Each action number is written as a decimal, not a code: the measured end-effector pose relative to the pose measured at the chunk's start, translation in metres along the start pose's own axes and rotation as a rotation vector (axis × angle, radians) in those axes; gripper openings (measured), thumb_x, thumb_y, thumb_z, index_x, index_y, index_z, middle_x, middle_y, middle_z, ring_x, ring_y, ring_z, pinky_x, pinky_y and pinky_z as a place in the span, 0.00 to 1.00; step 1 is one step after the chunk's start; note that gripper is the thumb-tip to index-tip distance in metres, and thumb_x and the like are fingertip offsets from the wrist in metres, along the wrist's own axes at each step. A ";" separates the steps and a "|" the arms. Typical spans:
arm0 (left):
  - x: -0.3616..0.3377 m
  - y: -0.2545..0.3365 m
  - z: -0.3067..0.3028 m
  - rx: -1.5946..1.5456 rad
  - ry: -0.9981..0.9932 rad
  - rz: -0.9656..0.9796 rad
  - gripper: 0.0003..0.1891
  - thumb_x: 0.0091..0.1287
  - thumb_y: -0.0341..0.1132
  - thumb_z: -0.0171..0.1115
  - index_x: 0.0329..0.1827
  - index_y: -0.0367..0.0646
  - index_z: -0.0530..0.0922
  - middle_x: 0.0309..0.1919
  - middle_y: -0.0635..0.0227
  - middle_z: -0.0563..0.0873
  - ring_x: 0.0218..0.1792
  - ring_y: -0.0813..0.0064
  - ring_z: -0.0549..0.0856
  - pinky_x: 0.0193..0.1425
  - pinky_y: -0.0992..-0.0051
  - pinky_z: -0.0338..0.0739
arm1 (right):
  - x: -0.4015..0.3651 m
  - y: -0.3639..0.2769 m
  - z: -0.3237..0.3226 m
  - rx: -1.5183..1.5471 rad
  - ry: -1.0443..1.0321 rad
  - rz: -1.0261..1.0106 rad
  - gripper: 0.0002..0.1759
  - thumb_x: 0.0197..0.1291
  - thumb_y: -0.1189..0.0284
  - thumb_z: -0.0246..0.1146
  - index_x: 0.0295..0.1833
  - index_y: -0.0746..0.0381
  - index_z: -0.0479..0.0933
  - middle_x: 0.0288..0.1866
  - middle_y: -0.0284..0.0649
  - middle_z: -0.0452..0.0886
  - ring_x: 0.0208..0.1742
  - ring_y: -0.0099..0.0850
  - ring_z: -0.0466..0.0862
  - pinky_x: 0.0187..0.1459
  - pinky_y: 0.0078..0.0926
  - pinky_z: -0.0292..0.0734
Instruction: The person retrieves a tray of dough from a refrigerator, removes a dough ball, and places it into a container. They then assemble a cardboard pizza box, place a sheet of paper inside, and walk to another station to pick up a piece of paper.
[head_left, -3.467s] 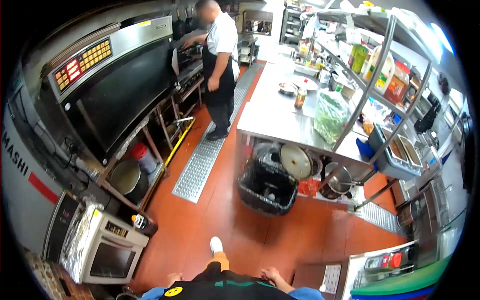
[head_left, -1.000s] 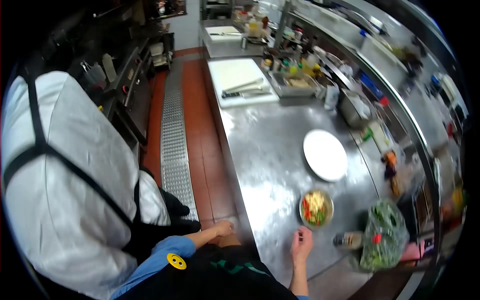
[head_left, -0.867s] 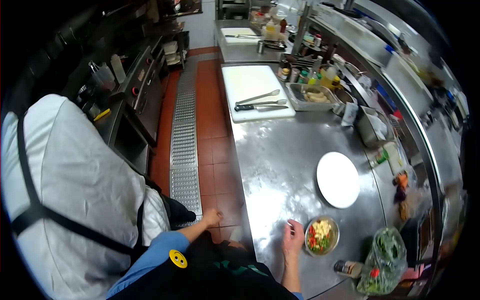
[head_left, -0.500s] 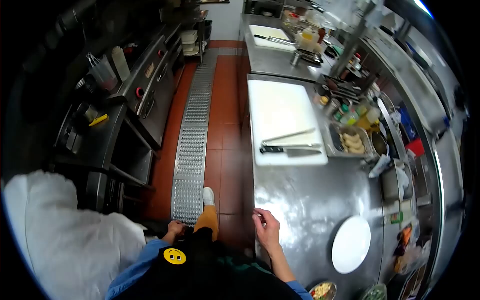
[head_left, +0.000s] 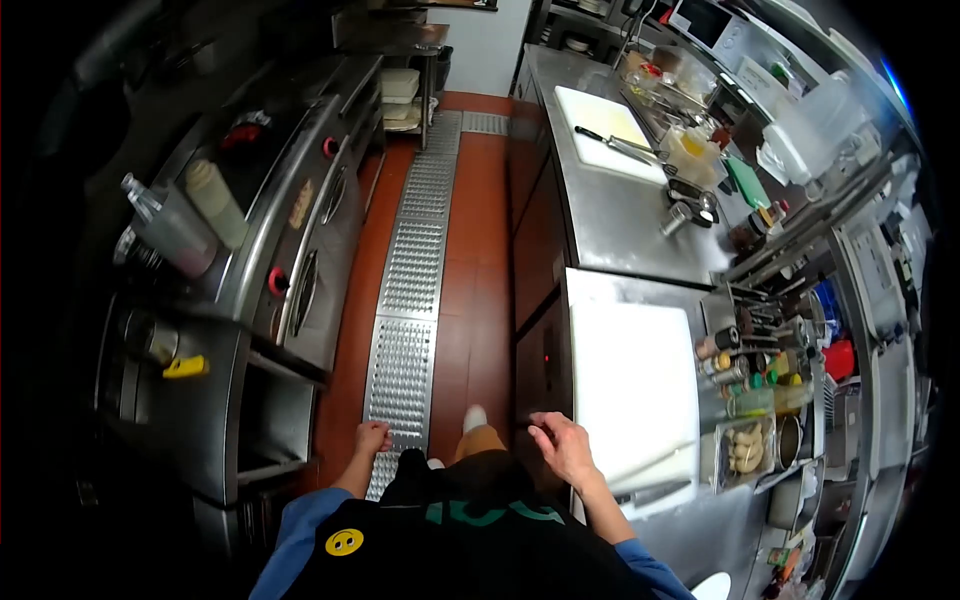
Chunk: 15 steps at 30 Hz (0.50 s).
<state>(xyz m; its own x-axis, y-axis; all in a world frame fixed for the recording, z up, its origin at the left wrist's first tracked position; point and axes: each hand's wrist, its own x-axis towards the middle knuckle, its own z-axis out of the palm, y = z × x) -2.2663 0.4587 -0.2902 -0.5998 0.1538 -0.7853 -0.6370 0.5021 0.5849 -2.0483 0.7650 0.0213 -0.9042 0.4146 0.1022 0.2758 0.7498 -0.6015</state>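
Note:
My left hand [head_left: 375,438] hangs low over the metal floor grating [head_left: 402,345], fingers loosely curled and nothing showing in them. Beside the counter edge is my right hand [head_left: 563,446], its fingers bent but apart and holding nothing. It is nearest to a large white cutting board [head_left: 633,375]. At the near end of that board lie metal tongs [head_left: 665,462] and a knife [head_left: 655,492], partly blurred. A tray of pale, curved pieces of food [head_left: 745,448] sits to the board's right.
Left of the aisle stands a cooking range [head_left: 300,215] with squeeze bottles [head_left: 215,203] and a yellow-handled tool [head_left: 186,367]. Ahead right, another cutting board [head_left: 610,135] carries a knife and tongs. Seasoning bottles [head_left: 745,375] crowd the counter's back. A white plate [head_left: 712,588] shows at the bottom edge.
I have moved forward along the aisle, so the cutting board is now beside my right hand and the plate has slid toward the bottom edge. The white-clothed person at left is out of view.

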 end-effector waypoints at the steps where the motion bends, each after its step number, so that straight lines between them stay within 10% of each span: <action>1: 0.018 0.024 0.005 -0.049 -0.024 0.071 0.08 0.66 0.35 0.59 0.39 0.38 0.79 0.24 0.64 0.83 0.20 0.74 0.83 0.18 0.76 0.76 | 0.022 0.009 -0.002 -0.023 -0.002 0.033 0.10 0.59 0.71 0.63 0.45 0.64 0.79 0.39 0.46 0.83 0.37 0.44 0.83 0.40 0.33 0.79; 9: 0.213 0.115 -0.018 -0.287 -0.218 0.089 0.08 0.67 0.35 0.58 0.38 0.38 0.78 0.25 0.61 0.83 0.20 0.69 0.83 0.17 0.71 0.77 | 0.249 0.115 -0.022 -0.153 0.053 0.174 0.10 0.59 0.69 0.63 0.43 0.63 0.79 0.38 0.46 0.83 0.35 0.41 0.84 0.39 0.35 0.79; 15: 0.180 0.219 -0.067 -0.317 0.193 -0.155 0.14 0.67 0.37 0.57 0.52 0.40 0.75 0.30 0.61 0.84 0.24 0.66 0.85 0.23 0.66 0.82 | 0.491 0.140 0.045 -0.195 -0.095 -0.237 0.11 0.59 0.67 0.63 0.45 0.61 0.79 0.40 0.44 0.82 0.40 0.46 0.82 0.40 0.39 0.78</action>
<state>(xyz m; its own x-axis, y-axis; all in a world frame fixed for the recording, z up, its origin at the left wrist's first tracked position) -2.5461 0.5392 -0.2902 -0.5458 -0.0811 -0.8340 -0.8267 0.2143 0.5202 -2.4688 1.0502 -0.0482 -0.9747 0.1732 0.1411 0.1026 0.9081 -0.4060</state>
